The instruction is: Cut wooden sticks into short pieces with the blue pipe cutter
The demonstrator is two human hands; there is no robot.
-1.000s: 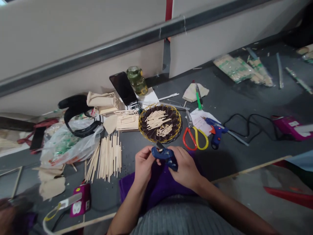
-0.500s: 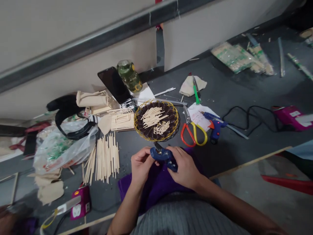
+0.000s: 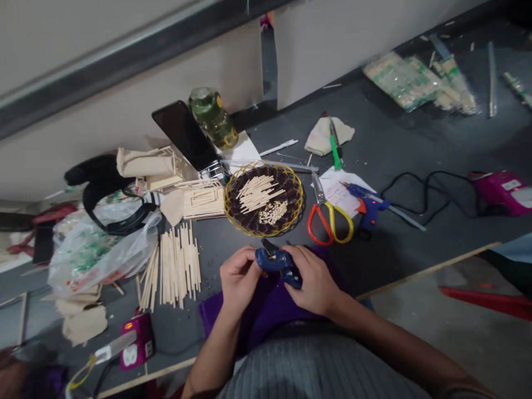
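My right hand (image 3: 313, 280) is wrapped around the handles of a blue hand cutter (image 3: 288, 271) with a black blade at its head. At the cutter's left end, my left hand (image 3: 238, 280) is closed in a pinch against the head; whatever lies between its fingers is hidden. A small pale bit shows in the cutter's jaws. Just beyond the hands stands a brown woven basket (image 3: 228, 213) with a yellow rim, holding cut wooden sticks (image 3: 257, 193) and a pile of tiny cut pieces (image 3: 273, 213). Below the hands lies a purple cloth (image 3: 266, 310).
Long wooden sticks (image 3: 178, 266) lie at left, near a plastic bag (image 3: 103, 255). Scissors (image 3: 331, 221), a blue glue gun (image 3: 369, 208) with its cable, and a green cutter knife (image 3: 336, 149) lie right. A phone (image 3: 185, 136) and green bottle (image 3: 213, 119) stand behind.
The view has shifted slightly. Both hands keep their hold at the cutter, and its black blade appears tilted a little differently.
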